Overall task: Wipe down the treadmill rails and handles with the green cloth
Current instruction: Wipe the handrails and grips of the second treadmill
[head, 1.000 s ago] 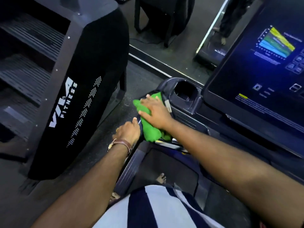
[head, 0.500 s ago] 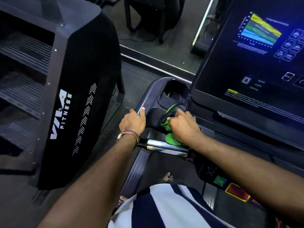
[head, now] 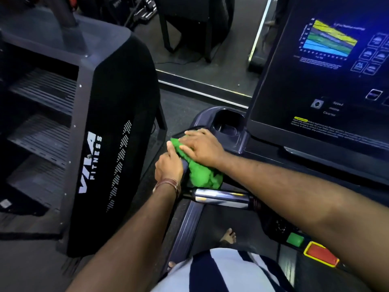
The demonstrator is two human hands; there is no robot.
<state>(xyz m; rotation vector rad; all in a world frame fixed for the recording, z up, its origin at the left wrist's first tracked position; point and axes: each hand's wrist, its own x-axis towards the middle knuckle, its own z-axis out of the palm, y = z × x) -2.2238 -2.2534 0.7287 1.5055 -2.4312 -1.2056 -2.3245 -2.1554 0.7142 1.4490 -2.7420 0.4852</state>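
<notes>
The green cloth (head: pixel 200 175) lies bunched over the treadmill's dark left handrail (head: pixel 181 134), just in front of the cup holder (head: pixel 228 123). My right hand (head: pixel 202 147) lies flat on the cloth's upper part and presses it onto the rail, fingers nearly straight. My left hand (head: pixel 168 167), with a bracelet at the wrist, grips the same rail just below, and its thumb touches the cloth's edge. A chrome cross handle (head: pixel 223 198) runs right from under the cloth.
A tall black stair machine (head: pixel 101 144) stands close on the left. The lit console screen (head: pixel 326 81) rises at the right. A green button (head: pixel 294 239) and a red one (head: pixel 321 255) sit below my right forearm. My bare foot (head: pixel 228 236) is on the deck beside the side rail (head: pixel 187 228).
My right hand moved the cloth left, from beside the chrome handle up onto the handrail, and flattened over it. My left hand stayed on the rail.
</notes>
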